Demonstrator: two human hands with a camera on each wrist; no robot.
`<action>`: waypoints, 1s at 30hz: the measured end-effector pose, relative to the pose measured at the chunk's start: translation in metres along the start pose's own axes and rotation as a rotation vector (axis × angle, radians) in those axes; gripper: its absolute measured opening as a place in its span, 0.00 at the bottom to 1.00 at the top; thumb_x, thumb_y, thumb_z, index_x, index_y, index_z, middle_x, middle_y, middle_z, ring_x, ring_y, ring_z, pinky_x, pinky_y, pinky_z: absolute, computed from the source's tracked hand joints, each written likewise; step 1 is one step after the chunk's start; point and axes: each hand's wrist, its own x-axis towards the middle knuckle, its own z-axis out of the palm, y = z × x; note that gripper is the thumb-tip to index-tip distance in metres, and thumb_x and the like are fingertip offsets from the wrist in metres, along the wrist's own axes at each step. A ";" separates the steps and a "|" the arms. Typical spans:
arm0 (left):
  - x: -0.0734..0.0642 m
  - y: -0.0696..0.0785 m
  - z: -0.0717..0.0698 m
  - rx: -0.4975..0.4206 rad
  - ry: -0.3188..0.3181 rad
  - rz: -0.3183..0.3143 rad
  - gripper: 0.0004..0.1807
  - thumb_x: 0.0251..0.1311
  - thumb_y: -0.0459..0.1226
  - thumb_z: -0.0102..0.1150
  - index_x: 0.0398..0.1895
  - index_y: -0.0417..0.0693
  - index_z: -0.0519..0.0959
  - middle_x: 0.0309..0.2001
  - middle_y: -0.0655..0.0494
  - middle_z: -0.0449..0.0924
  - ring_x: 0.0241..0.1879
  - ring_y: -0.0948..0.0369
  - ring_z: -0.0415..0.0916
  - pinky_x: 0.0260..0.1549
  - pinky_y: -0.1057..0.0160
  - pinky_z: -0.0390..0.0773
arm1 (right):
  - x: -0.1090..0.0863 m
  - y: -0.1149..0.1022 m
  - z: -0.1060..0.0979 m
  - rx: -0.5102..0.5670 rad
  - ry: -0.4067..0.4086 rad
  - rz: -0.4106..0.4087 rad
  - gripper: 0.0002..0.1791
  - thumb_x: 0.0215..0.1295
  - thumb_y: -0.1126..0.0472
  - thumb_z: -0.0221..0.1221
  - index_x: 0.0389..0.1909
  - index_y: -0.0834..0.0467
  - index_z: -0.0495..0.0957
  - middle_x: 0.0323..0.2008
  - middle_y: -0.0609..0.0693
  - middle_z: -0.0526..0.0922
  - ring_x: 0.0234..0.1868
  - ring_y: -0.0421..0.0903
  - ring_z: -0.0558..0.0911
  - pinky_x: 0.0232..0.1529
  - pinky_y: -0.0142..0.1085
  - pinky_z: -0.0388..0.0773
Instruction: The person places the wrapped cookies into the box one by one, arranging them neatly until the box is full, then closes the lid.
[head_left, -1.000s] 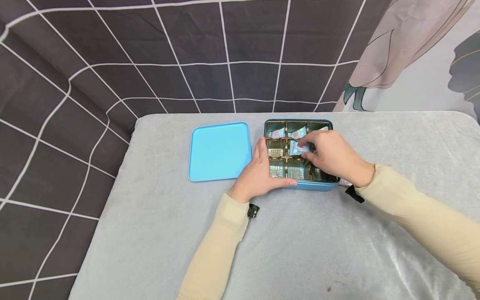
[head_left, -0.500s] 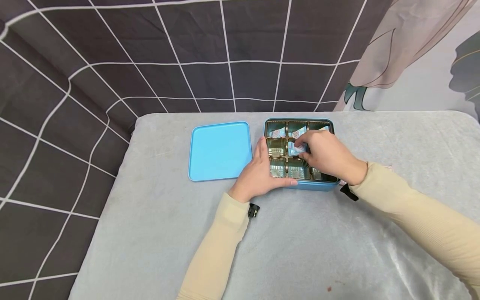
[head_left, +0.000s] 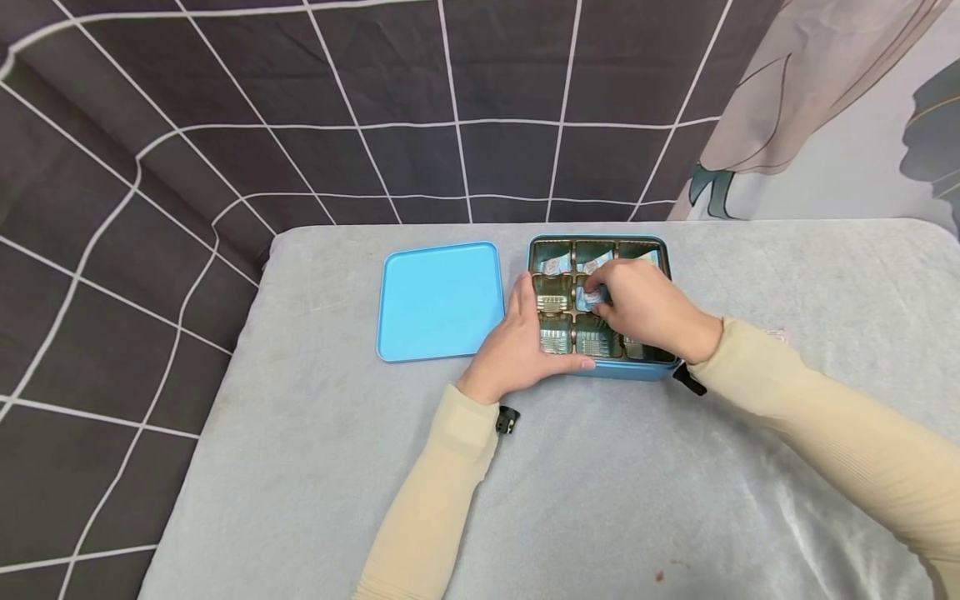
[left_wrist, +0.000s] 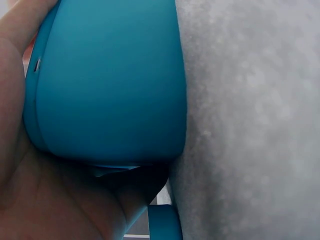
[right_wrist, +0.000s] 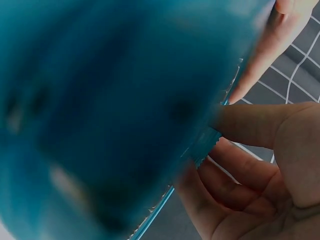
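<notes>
A blue tin (head_left: 630, 370) with a gold-coloured divided insert stands near the back of the table. My right hand (head_left: 656, 308) reaches into it from the right. Between thumb and index finger it pinches a small light-blue wrapped packet (head_left: 587, 298) at the middle compartment, partly hidden by the fingers. In the right wrist view, a blurred blue shape fills the left side beside the right hand (right_wrist: 250, 185). My left hand (head_left: 517, 346) rests against the tin's front left corner, fingers straight along the left side and thumb along the front. The left wrist view shows the tin's wall (left_wrist: 110, 85) against the palm.
More blue packets (head_left: 556, 265) lie in the back row of compartments. The light-blue lid (head_left: 441, 302) lies flat left of the tin. A small pinkish item (head_left: 778, 335) shows behind the right sleeve. A dark gridded cloth (head_left: 510, 92) hangs behind the table.
My right hand and forearm have shifted slightly left, and the pinched packet sits a little farther left in the middle compartment. My left hand, the tin and the lid stay put.
</notes>
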 end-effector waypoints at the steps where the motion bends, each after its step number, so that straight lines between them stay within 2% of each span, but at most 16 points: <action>1: 0.000 0.000 0.000 0.002 0.000 0.000 0.77 0.46 0.67 0.71 0.80 0.47 0.24 0.81 0.50 0.23 0.78 0.53 0.47 0.63 0.53 0.69 | 0.000 0.000 0.000 0.002 -0.003 -0.002 0.11 0.60 0.71 0.65 0.44 0.69 0.84 0.43 0.63 0.86 0.28 0.50 0.81 0.36 0.48 0.79; 11: 0.000 0.000 -0.001 0.009 -0.005 0.004 0.77 0.47 0.67 0.70 0.79 0.47 0.23 0.81 0.50 0.23 0.78 0.53 0.44 0.63 0.53 0.69 | 0.001 0.003 0.003 -0.004 -0.016 -0.098 0.07 0.63 0.75 0.60 0.40 0.69 0.84 0.44 0.62 0.85 0.45 0.59 0.83 0.45 0.51 0.80; 20: 0.000 -0.001 -0.001 0.007 0.003 0.005 0.77 0.47 0.67 0.70 0.80 0.46 0.23 0.81 0.51 0.22 0.78 0.53 0.45 0.64 0.53 0.69 | 0.003 0.005 0.005 -0.019 -0.016 -0.144 0.05 0.63 0.74 0.61 0.37 0.68 0.85 0.44 0.61 0.85 0.45 0.59 0.84 0.47 0.51 0.79; 30: 0.002 -0.001 0.000 0.008 0.002 0.008 0.77 0.47 0.66 0.71 0.80 0.47 0.24 0.81 0.50 0.23 0.78 0.52 0.47 0.63 0.52 0.69 | 0.003 0.007 0.007 -0.033 -0.028 -0.170 0.08 0.64 0.76 0.58 0.39 0.68 0.85 0.44 0.61 0.84 0.39 0.57 0.85 0.44 0.50 0.81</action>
